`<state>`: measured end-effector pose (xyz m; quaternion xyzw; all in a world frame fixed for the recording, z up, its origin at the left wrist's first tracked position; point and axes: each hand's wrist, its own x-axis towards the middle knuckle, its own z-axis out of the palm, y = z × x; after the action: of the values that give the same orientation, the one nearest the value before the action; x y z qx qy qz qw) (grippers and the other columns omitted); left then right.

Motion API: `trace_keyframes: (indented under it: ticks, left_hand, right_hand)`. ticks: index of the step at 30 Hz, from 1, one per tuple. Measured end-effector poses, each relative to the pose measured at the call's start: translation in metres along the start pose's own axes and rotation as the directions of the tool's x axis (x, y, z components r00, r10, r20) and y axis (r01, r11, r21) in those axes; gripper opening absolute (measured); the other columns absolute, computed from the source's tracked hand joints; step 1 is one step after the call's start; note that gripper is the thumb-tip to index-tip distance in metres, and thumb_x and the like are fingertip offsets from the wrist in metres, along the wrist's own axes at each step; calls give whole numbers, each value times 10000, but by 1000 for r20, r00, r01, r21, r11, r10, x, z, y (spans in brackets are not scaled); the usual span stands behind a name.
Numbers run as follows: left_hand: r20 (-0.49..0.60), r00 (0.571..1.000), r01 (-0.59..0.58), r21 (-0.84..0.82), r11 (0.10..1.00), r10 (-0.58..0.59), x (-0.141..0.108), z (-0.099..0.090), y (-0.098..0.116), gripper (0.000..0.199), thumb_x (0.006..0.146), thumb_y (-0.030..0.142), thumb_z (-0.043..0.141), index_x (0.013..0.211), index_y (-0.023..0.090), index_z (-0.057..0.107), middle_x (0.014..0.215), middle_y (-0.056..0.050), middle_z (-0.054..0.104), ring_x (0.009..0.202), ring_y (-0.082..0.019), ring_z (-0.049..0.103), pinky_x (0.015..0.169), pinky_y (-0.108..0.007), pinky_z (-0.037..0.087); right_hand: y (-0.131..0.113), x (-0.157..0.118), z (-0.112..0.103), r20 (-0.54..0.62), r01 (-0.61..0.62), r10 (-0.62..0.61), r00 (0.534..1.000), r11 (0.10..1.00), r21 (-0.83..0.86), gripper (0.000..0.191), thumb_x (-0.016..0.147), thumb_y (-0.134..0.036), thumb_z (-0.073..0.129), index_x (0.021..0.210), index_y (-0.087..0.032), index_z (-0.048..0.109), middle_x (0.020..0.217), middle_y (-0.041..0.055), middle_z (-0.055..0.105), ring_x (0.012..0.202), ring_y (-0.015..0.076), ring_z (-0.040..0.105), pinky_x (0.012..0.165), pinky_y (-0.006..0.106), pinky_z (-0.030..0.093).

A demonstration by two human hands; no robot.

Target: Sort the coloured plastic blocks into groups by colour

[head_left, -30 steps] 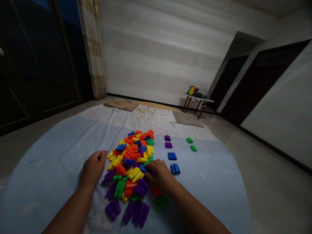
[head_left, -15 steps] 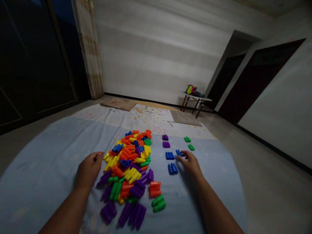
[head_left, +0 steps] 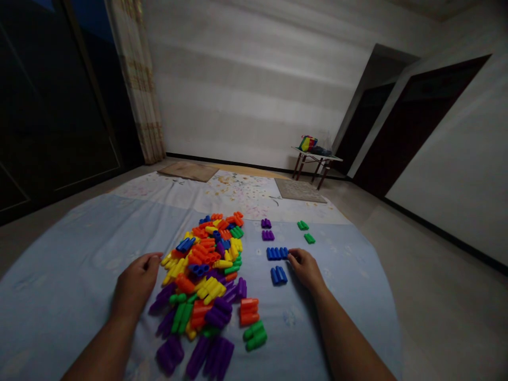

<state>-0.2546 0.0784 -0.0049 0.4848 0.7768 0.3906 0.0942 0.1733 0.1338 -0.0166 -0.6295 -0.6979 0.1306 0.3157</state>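
Observation:
My right hand has its fingertips closed on the right end of a row of blue pieces lying on the cloth. Just below lies another blue group. Two purple groups are farther back, and two green ones lie to their right. My left hand rests curled at the left edge of a mixed pile of coloured pieces; nothing shows in its fingers. Nearer me, an orange group and a green group sit right of the pile.
A light blue cloth covers the round table. Two flat mats lie at its far edge. Beyond, a small folding table holds a colourful bag by the wall.
My right hand has moved slightly left with the small blue piece, which now lies against the upper blue group in one row. My left hand stays beside the pile; the view has shifted a little.

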Motion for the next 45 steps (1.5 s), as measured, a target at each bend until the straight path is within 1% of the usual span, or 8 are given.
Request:
trace_keyframes:
  ticks: [8, 12, 18, 23, 29, 36, 41, 45]
  left_hand:
    - [12, 1000, 27, 19, 999, -27, -3, -4, 2, 399, 782, 430, 374, 952, 196, 649, 976, -51, 676, 944, -209, 601, 798, -277, 451]
    - [10, 999, 31, 16, 999, -31, -2, -4, 2, 404, 775, 435, 377, 940, 194, 657, 967, -52, 685, 939, -210, 607, 788, -272, 458]
    - [13, 999, 41, -12, 999, -41, -3, -4, 3, 410, 760, 437, 389, 936, 186, 661, 964, -53, 689, 932, -209, 611, 803, -270, 458]
    - [14, 999, 42, -7, 999, -42, -3, -5, 3, 411, 754, 435, 388, 924, 182, 663, 956, -63, 693, 935, -218, 613, 791, -279, 463]
    - [-2, 1000, 22, -1, 1000, -22, -2, -4, 2, 395, 754, 435, 391, 896, 191, 669, 939, -58, 699, 927, -216, 618, 772, -275, 471]
    - [6, 1000, 19, -10, 1000, -18, -2, -2, -1, 395, 761, 437, 392, 913, 190, 660, 952, -50, 692, 935, -208, 612, 802, -266, 457]
    - [6, 999, 34, -24, 999, -34, -2, 1, -3, 395, 762, 438, 392, 930, 193, 653, 964, -48, 685, 940, -204, 607, 810, -267, 449]
    - [5, 1000, 29, -20, 999, -29, -3, 1, -2, 396, 765, 439, 388, 928, 194, 654, 974, -49, 683, 949, -204, 602, 828, -270, 440]
  right_hand:
    - [-7, -3, -3, -39, 14, -13, 999, 1000, 9, 299, 809, -318, 468, 979, -152, 650, 898, 83, 664, 835, 204, 590, 790, 335, 449]
    - [-23, -9, -10, -106, 118, -108, 988, 989, 88, 276, 816, -335, 484, 954, -155, 642, 861, 72, 654, 759, 183, 578, 739, 324, 462]
    - [-75, -39, -13, 97, 340, -365, 926, 917, 208, 174, 821, -287, 539, 904, -183, 651, 784, 38, 637, 702, 145, 568, 669, 270, 452]
    - [-105, -63, -7, 335, 365, -440, 833, 893, 265, 201, 768, -254, 624, 963, -220, 653, 905, 37, 630, 823, 151, 574, 743, 262, 455]
    - [-108, -65, 1, 482, 365, -427, 765, 904, 222, 321, 748, -89, 570, 1023, -235, 652, 947, 51, 617, 871, 176, 580, 778, 297, 462]
    - [-103, -57, -10, 343, 358, -437, 831, 894, 270, 313, 797, -85, 522, 1069, -211, 610, 986, 66, 558, 898, 161, 548, 781, 281, 455]
    - [-101, -57, -14, 438, 362, -440, 784, 897, 253, 266, 761, -80, 558, 978, -221, 623, 1011, 45, 563, 916, 153, 554, 805, 274, 446]
    - [-100, -58, -24, 471, 367, -472, 746, 880, 301, 196, 770, -217, 614, 966, -225, 619, 1041, 41, 557, 938, 148, 554, 830, 265, 440]
